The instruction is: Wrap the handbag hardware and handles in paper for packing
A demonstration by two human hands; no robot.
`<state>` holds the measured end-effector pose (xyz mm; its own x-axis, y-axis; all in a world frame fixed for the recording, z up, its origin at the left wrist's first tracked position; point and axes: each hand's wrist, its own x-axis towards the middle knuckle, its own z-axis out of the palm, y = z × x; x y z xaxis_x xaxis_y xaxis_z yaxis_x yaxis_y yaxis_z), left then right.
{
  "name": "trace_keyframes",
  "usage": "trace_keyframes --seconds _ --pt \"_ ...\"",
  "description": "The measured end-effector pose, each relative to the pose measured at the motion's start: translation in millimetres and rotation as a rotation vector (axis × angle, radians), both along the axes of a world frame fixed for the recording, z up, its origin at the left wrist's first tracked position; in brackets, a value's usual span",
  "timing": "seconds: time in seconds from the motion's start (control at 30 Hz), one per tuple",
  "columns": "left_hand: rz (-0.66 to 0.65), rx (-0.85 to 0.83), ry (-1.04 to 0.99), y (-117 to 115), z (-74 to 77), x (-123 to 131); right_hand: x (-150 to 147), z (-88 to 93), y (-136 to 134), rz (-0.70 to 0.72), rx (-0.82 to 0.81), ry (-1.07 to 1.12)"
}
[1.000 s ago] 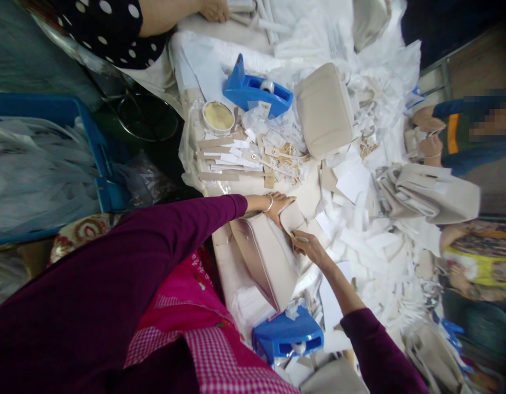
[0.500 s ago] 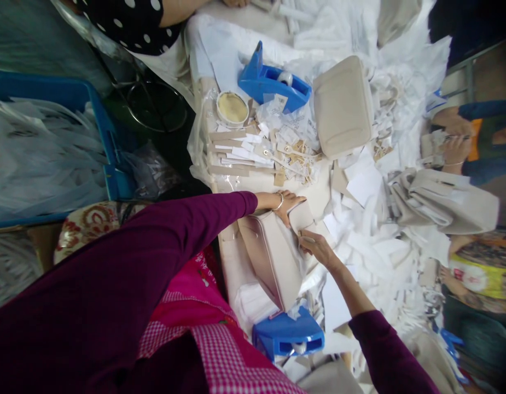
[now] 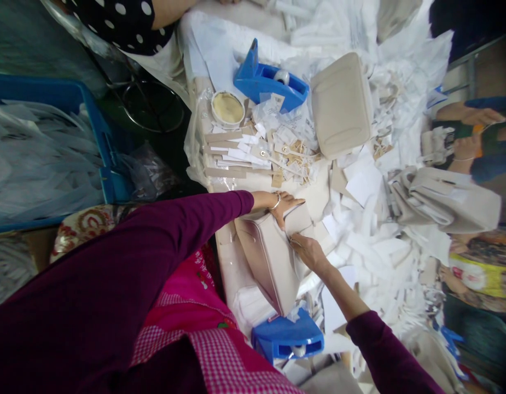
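Bag (image 3: 273, 257): centre of the frame, on the table (image 3: 228, 254). Left hand (image 3: 284, 208): fingers spread, resting at the edge of the pale flap (image 3: 300, 220). Right hand (image 3: 308, 253): fingers bent together at the flap's lower edge — whether they pinch anything cannot be told. Progress, as judged: bag body formed, handwork at the flap unfinished — remaining steps not shown. Second bag (image 3: 341, 106): upper right, untouched

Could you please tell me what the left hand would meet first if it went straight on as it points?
Probably the white scraps on the table, though the left hand may pass above them; depth is unclear.
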<state>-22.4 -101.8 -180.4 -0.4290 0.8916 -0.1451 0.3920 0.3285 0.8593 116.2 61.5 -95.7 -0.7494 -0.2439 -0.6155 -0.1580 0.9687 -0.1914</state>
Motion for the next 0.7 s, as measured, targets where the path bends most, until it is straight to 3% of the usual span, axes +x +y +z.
trace_keyframes --seconds 0.2,0.33,0.53,0.7 --pt "-0.077 -0.033 0.07 -4 0.5 0 3 -3.1 -14 0.235 0.274 0.036" --pt "-0.113 -0.05 0.122 -2 -2.3 -2 0 -7.5 -26 0.315 0.334 0.014" --pt "-0.124 -0.119 0.143 1 -4.1 -3 -9 -19.4 -34 0.289 0.315 -0.036" --pt "-0.148 -0.175 0.162 0 5.5 -5 -8 -12.4 -40 0.178 0.29 -0.007"
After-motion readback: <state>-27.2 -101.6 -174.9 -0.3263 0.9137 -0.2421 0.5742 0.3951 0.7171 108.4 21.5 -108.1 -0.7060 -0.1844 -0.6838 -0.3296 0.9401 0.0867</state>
